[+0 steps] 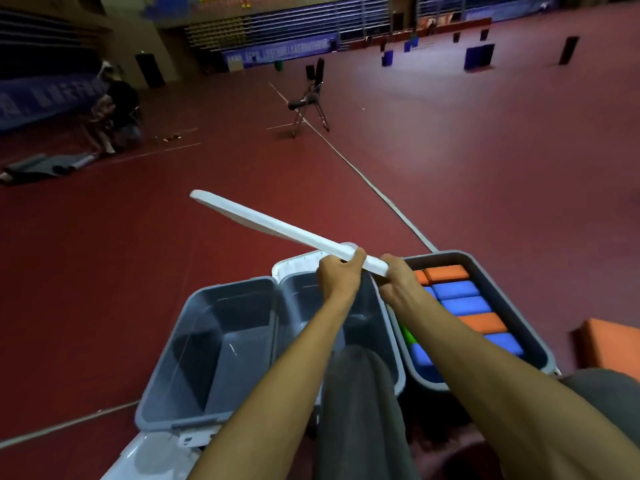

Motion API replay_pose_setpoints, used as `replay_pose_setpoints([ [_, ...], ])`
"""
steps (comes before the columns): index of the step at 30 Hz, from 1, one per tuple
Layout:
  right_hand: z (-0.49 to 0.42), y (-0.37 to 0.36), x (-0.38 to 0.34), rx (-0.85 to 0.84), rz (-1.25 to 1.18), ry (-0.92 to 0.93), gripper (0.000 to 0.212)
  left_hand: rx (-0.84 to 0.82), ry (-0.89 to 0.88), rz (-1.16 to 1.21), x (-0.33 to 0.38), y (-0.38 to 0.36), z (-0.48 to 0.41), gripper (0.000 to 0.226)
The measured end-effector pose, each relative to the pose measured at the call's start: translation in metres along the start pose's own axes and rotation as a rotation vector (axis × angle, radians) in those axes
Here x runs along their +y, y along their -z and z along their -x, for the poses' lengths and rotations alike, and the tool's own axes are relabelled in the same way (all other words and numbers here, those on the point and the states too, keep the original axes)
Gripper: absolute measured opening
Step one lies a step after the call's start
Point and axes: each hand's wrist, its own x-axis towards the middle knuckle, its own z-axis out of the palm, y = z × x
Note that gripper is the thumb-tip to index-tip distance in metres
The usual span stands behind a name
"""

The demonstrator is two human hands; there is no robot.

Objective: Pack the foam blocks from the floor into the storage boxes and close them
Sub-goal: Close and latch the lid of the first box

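Three grey storage boxes stand side by side on the red floor. The left box [166,386] and the middle box [298,289] hold nothing that I can see. The right box [498,296] is filled with blue and orange foam blocks [457,289], with a bit of green showing. A white lid [263,223] is held edge-on in the air above the boxes, tilted up to the far left. My left hand [341,270] grips its near edge, and my right hand [398,277] grips the near corner beside it.
A large orange foam block [613,344] lies on the floor at the right. Another white lid [156,452] lies under the left box's near corner. My grey-trousered knees fill the bottom. A folding chair [308,102] and a seated person [117,109] are farther off.
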Motion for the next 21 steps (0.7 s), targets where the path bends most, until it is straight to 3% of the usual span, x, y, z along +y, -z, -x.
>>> replay_pose_setpoints([
  [3,-0.023,0.033,-0.002,0.026,-0.109,0.014,0.073,-0.051,0.127,0.029,-0.002,-0.029,0.003,0.045],
  [6,-0.036,0.072,0.001,0.046,-0.185,0.006,0.07,-0.09,0.285,0.147,-0.02,-0.062,0.007,0.032],
  [11,0.007,0.121,-0.018,0.043,-0.289,-0.05,0.027,-0.252,0.568,0.175,-0.05,-0.107,0.015,0.034],
  [14,0.002,0.152,-0.011,0.098,-0.314,-0.084,0.024,-0.423,0.67,0.032,-0.07,-0.13,0.016,0.036],
  [21,-0.058,0.226,0.037,0.145,-0.344,-0.188,0.067,-0.505,0.628,-0.294,-0.128,-0.192,0.005,0.04],
])
